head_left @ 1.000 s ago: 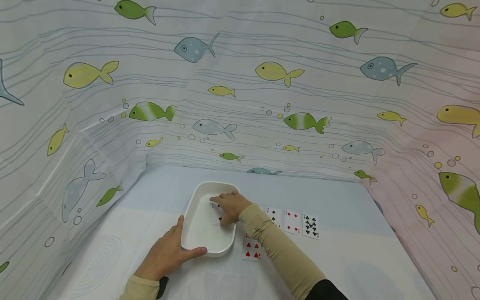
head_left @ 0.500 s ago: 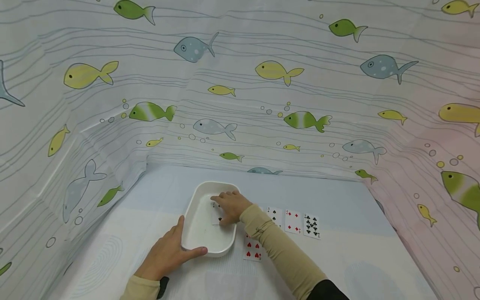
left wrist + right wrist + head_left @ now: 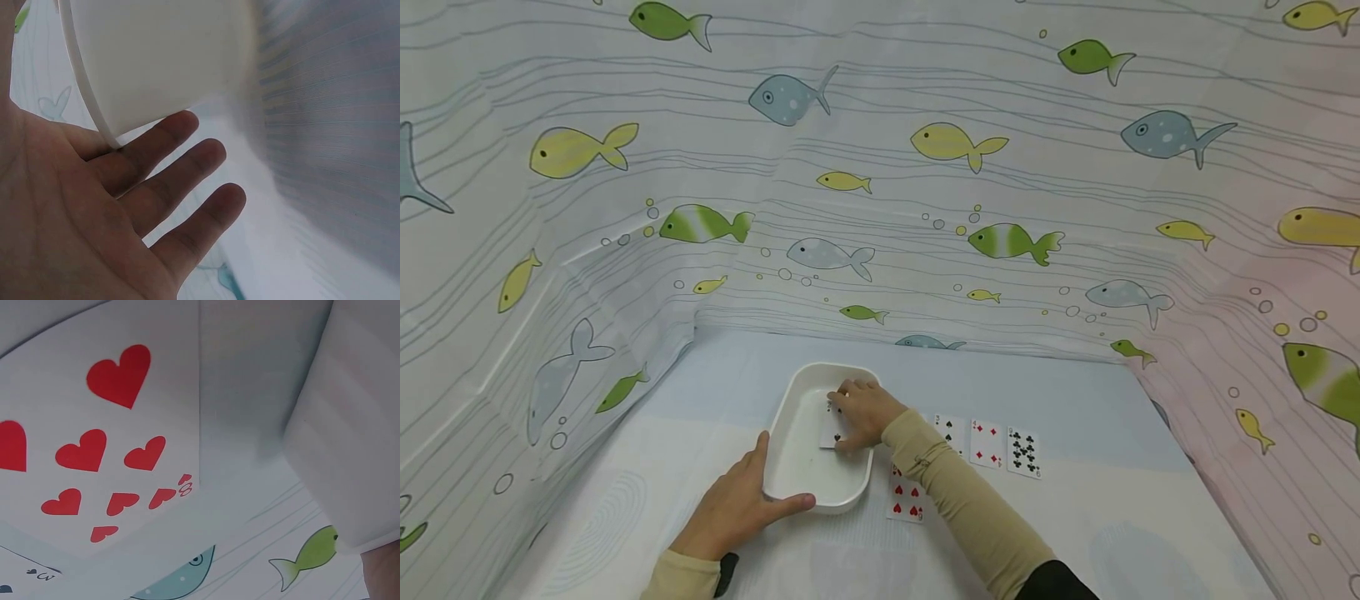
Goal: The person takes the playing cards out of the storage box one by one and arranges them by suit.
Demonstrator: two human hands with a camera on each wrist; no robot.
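Note:
My left hand (image 3: 730, 508) spreads round the near left corner of a white plastic tray (image 3: 792, 475), its fingers fairly straight along the outer wall and its thumb along the front edge. In the left wrist view, the fingers (image 3: 169, 194) lie against the underside of that wall. Reaching over the tray's right rim, my right hand (image 3: 867, 412) pinches a playing card (image 3: 829, 429) with spade pips by its ends, inside the tray. Part of the card is hidden under the palm. Only a sliver of the right hand shows in the right wrist view.
Right of the tray lie a three of spades (image 3: 950, 429), a four of diamonds (image 3: 986, 443) and a nine of clubs (image 3: 1023, 452). An eight of hearts (image 3: 156, 394) lies nearer me, partly under my right sleeve. A fish-patterned curtain (image 3: 880, 208) encloses the table.
The card under my right hand has shifted slightly and more of its face shows. The right fingers have drawn in a little towards the right. The left hand and tray have not moved.

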